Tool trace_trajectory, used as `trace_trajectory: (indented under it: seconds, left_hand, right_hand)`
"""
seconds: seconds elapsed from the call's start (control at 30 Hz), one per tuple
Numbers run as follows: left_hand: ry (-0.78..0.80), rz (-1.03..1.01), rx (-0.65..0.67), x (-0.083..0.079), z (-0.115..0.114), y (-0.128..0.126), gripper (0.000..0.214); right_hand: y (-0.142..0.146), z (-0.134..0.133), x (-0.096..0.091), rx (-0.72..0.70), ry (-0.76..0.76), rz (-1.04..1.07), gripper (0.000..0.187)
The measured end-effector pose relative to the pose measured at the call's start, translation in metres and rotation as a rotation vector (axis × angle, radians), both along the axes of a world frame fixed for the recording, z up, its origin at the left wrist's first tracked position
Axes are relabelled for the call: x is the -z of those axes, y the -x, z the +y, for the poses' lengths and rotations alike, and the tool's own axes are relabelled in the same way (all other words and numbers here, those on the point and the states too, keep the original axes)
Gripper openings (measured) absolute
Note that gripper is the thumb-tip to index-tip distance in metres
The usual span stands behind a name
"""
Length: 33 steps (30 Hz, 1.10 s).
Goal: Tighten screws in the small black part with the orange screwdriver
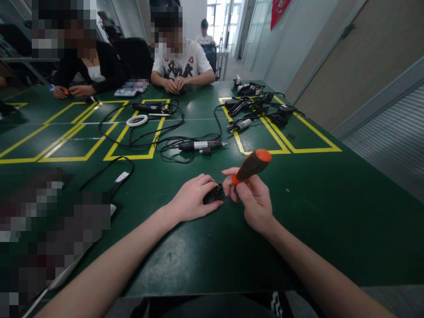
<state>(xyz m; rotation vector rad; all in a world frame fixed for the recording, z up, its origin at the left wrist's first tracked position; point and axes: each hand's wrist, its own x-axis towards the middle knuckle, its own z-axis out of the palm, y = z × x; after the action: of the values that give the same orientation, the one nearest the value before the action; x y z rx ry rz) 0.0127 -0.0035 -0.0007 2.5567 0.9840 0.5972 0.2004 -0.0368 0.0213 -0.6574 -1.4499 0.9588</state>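
My right hand [255,198] grips a screwdriver [253,165] with a dark handle, an orange-red end cap and an orange collar. The handle points up and away to the right; the shaft is hidden behind my fingers. Just left of it, my left hand [195,196] is curled around a small black cylindrical part [217,191] near the table surface. A round opening shows at the top of that part. Most of its body is covered by my fingers. The two hands are close together but apart.
On the green table [331,212] lie an electric screwdriver [200,145] with a coiled cable, a white ring [137,120] and a heap of black cables and tools [251,106]. Yellow tape marks rectangles. Blurred devices [66,234] lie at left. Two people sit across the table.
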Motion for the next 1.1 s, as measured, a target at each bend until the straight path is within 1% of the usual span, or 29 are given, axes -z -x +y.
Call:
trace_trajectory:
  seconds: [0.1,0.23,0.3,0.4,0.47,0.6,0.67,0.77,0.8,0.93,1.1]
  left_hand:
    - [0.004,0.008,0.005,-0.001,0.0001,0.0001,0.019]
    - [-0.005,0.017,0.013,-0.0017,0.0002,-0.0006,0.02]
    - [-0.006,0.015,0.011,-0.0017,0.0002,-0.001,0.021]
    - [-0.001,0.011,0.014,-0.0019,-0.0002,-0.0013,0.021]
    - [-0.002,0.007,0.014,-0.0023,-0.0007,-0.0015,0.021]
    - [0.003,-0.004,0.014,-0.0025,-0.001,-0.0016,0.018]
    - [-0.001,-0.007,0.015,-0.002,-0.0007,-0.0013,0.018]
    - [-0.019,-0.008,0.015,-0.0009,0.0,-0.0005,0.018]
    - [-0.022,-0.009,0.017,-0.0007,0.0003,-0.0002,0.019]
    - [-0.015,-0.022,0.027,-0.0006,0.0008,0.0006,0.019]
    - [-0.008,-0.027,0.03,-0.0016,0.0004,0.0009,0.02]
  right_hand:
    - [0.0018,0.0002,0.001,-0.01,-0.007,0.021,0.028]
    - [0.0012,0.0005,0.002,-0.026,0.038,0.104,0.021]
    - [0.0004,0.0,0.0016,-0.01,0.086,0.096,0.024]
    - [0.0004,-0.0013,0.0006,0.033,0.135,0.063,0.033]
    - [0.001,-0.0013,0.0008,0.033,0.105,0.051,0.035]
    - [0.001,0.0009,0.003,-0.007,0.008,0.034,0.027]
    - [-0.0002,0.0019,0.0041,-0.016,0.027,0.006,0.027]
    - [-0.0014,0.0025,0.0055,-0.034,0.087,-0.032,0.037]
    - [-0.0013,0.0025,0.006,-0.042,0.089,-0.024,0.037]
    - [0.001,0.0024,0.0071,-0.022,0.066,0.027,0.021]
    - [0.0017,0.0017,0.0068,0.045,0.079,-0.019,0.018]
